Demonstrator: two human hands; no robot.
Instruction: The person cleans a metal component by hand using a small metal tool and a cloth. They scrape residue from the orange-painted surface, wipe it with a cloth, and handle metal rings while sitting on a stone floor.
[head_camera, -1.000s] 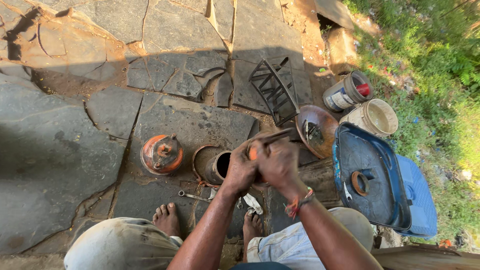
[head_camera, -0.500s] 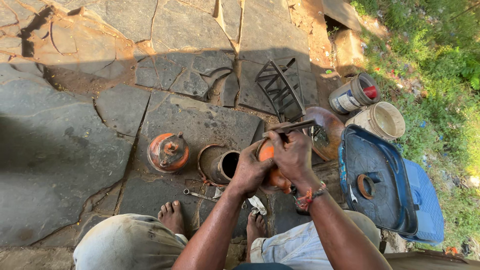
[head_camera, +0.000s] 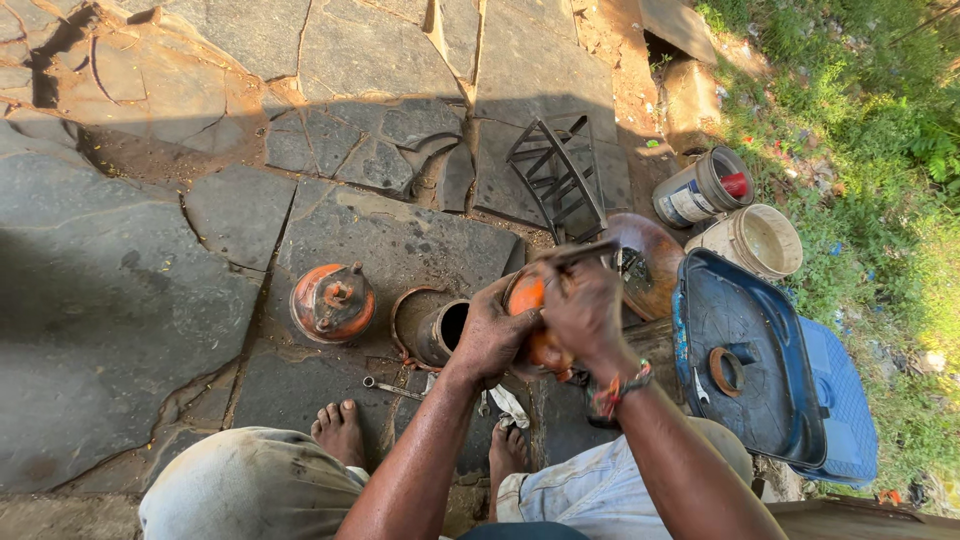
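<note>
Orange metal part (head_camera: 530, 300) is clasped by left hand (head_camera: 490, 335) | flat metal tool (head_camera: 585, 252) is gripped by right hand (head_camera: 583, 308) | metal cylinder (head_camera: 440, 333) just beside.

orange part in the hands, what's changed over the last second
The orange part has come out from under the hands: a second ago they hid nearly all of it. The right hand kept the dark tool on it, the left hand kept gripping. The orange dome stayed put.

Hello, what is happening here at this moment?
A person sits over a stone floor and grips an orange metal part with the left hand. The right hand presses a dark metal tool against its top. A second orange part, a short metal cylinder and a wrench lie nearby.
</note>
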